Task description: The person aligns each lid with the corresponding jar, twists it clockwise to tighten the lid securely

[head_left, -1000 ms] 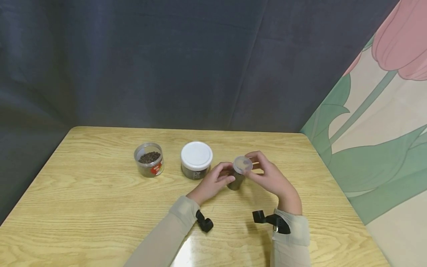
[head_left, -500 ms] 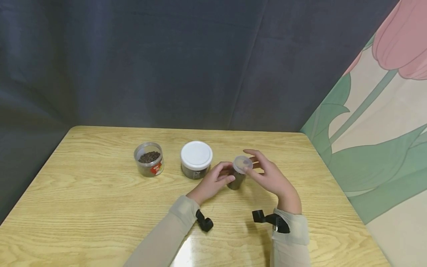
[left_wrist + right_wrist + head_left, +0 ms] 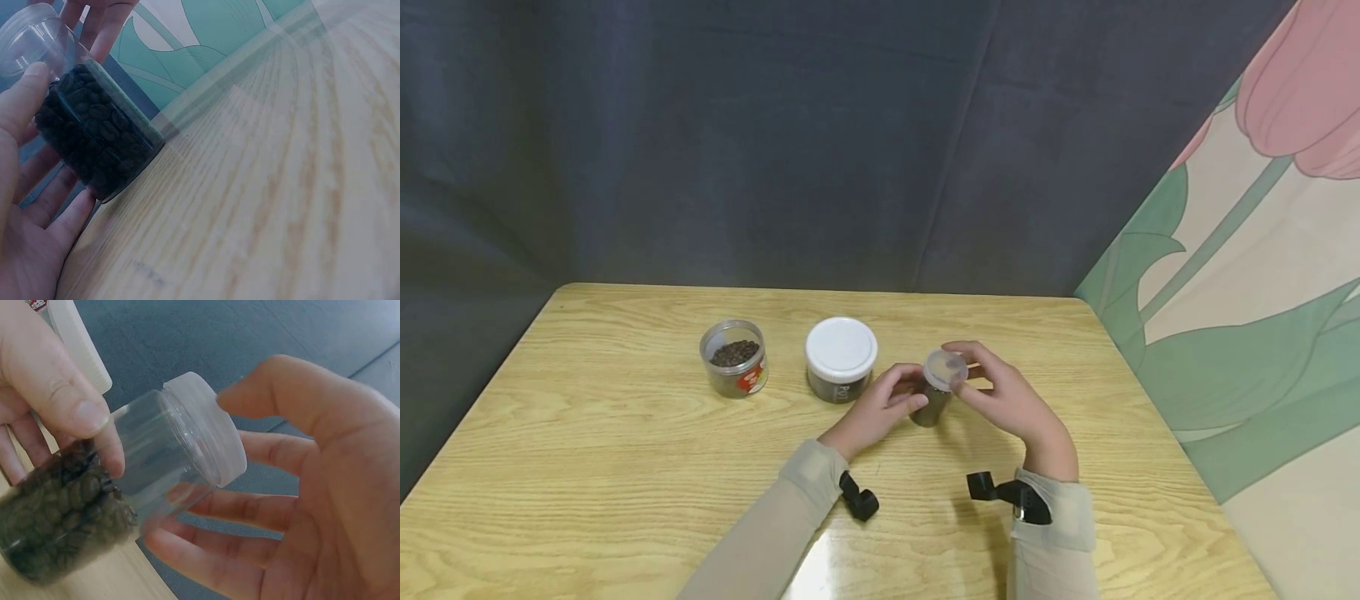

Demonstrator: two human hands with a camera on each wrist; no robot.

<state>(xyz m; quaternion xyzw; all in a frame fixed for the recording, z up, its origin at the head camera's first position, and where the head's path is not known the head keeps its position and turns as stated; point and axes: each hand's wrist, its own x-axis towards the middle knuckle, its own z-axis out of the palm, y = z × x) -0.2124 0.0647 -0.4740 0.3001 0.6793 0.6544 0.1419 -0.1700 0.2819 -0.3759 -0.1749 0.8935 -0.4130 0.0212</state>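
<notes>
A clear jar [image 3: 931, 410] partly filled with dark coffee beans stands on the table at right of centre. My left hand [image 3: 874, 414] grips its side, with the thumb in front and the fingers curled behind, as the left wrist view also shows on the jar [image 3: 103, 134]. The translucent lid [image 3: 209, 428] sits on the jar's mouth. Around that lid is my right hand [image 3: 1011, 402], its thumb tip at one edge and fingers at the far side. Some right fingers also reach beside the jar's clear upper wall in the right wrist view.
Left of the hands stands a wide jar with a white lid [image 3: 842, 348]. Further left, an open clear tub [image 3: 735, 379] holds brown beans and bears a red label. The wooden table [image 3: 625, 467] ends at a dark curtain [image 3: 775, 167] behind.
The right hand's fingers loosen slightly from the lid, then close back around its edge. My left hand and the jar stay in place.
</notes>
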